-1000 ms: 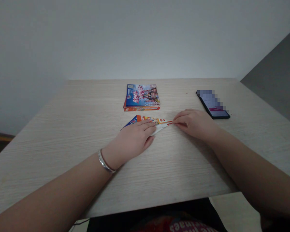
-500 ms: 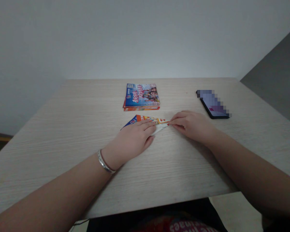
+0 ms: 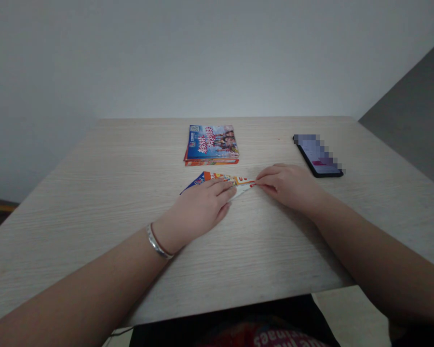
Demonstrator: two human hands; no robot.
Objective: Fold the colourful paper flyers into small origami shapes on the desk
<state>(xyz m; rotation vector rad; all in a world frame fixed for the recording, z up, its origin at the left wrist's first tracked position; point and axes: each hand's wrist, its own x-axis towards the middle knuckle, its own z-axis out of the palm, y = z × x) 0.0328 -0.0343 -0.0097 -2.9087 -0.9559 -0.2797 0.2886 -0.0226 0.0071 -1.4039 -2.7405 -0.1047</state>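
A folded paper flyer point(image 3: 243, 180), printed in blue, orange and white, lies on the table and narrows to a point at its right end. My left hand point(image 3: 198, 207) rests flat over its near and middle part, fingers stretched out, hiding much of it. At the pointed right end, the fingertips of my right hand point(image 3: 285, 187) are pinched on the paper. A silver bracelet circles my left wrist.
Behind the folded paper sits a stack of colourful printed flyers point(image 3: 213, 143). A phone point(image 3: 320, 156) with a dark edge lies beyond my right hand. The pale wooden table point(image 3: 130, 159) meets a white wall at its far edge.
My right hand has shifted very slightly to the right along the paper's tip. My left hand stays nearly still on the paper.
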